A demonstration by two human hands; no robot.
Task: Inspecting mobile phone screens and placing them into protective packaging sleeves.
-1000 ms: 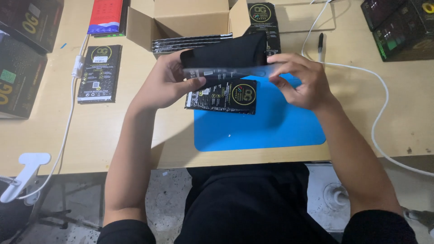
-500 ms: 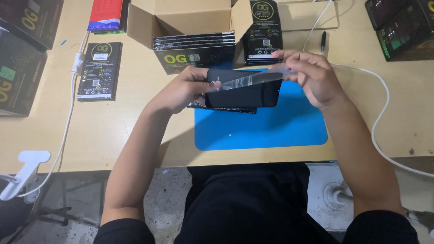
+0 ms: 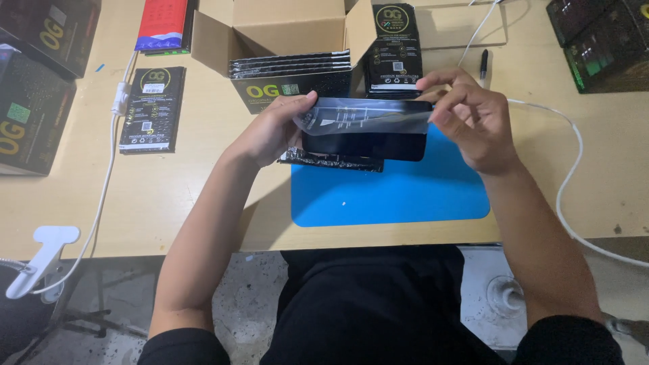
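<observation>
two hands hold a phone and a clear film

head view: the left hand grips the left end of a black phone, held above the blue mat. the right hand pinches a clear film lying over the phone's top. a black packet lies under the phone on the mat. an open cardboard box sits behind on the table.

Pale wooden desk; speckled grey floor.
</observation>
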